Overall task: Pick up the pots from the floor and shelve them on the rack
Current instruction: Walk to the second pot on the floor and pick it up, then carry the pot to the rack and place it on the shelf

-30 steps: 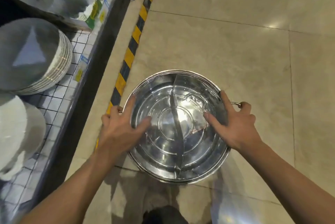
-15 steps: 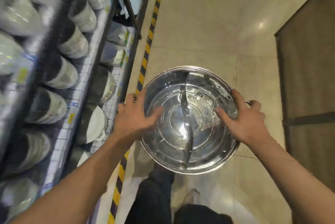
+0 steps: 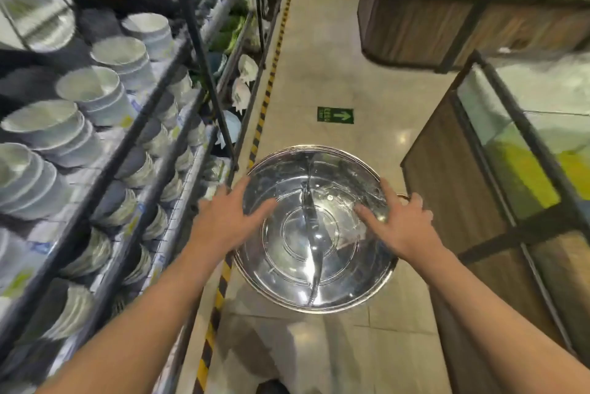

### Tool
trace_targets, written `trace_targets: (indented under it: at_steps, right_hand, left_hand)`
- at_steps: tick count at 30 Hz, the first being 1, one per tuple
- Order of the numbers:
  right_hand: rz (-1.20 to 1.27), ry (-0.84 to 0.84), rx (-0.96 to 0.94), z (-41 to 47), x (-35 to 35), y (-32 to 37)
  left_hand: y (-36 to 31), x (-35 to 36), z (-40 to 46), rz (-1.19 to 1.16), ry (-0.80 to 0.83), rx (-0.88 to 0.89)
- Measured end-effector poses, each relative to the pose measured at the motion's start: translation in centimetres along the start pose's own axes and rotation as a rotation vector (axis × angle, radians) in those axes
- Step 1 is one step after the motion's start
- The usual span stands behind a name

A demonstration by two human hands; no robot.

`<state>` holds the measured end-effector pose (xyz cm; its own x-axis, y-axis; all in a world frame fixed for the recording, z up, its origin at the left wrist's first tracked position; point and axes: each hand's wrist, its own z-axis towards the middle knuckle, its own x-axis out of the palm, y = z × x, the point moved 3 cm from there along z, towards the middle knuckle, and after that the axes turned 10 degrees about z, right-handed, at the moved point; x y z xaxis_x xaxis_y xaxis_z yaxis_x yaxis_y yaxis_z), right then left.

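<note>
Lifted higher than a moment ago, a wide, shallow steel pot (image 3: 314, 234) is now held well above the tiled floor (image 3: 322, 52), and more of the aisle has come into sight beyond it. A curved metal divider (image 3: 309, 227) runs down the pot's middle, splitting it into two halves; both look empty apart from reflections. The left hand (image 3: 225, 219) grips the pot's left rim, thumb lying inside the bowl, fingers wrapped over the edge. The right hand (image 3: 400, 221) grips the right rim in the same way, next to a small side handle (image 3: 403, 196). Just left of the pot stands a dark metal rack (image 3: 191, 52) with wire shelves, loaded with stacks of pale bowls (image 3: 92, 90). A yellow and black striped line (image 3: 265, 106) follows the rack's foot. A green arrow sign (image 3: 335, 115) lies on the floor ahead. Wood-panelled display stands (image 3: 447, 202) line the right side; their contents are blurred.
</note>
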<state>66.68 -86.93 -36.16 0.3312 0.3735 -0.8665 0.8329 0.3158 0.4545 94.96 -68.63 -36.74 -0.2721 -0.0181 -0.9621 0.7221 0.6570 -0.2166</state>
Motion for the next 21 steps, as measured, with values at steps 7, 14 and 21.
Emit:
trace_targets:
  at_steps: [7, 14, 21]
  right_hand:
    - [0.04, -0.001, -0.071, 1.9, -2.3, 3.5]
    - [0.022, 0.106, -0.308, 5.3, -2.9, 6.9]
    - [-0.08, 0.32, -0.62, 5.3, -0.7, 12.6]
  left_hand:
    - [0.3, -4.6, 1.3, 0.056, -0.098, 0.009]
    - [1.6, -6.5, -1.9, 0.051, -0.12, -0.212]
    - [3.1, -5.8, -12.9, 0.057, -0.255, -0.602]
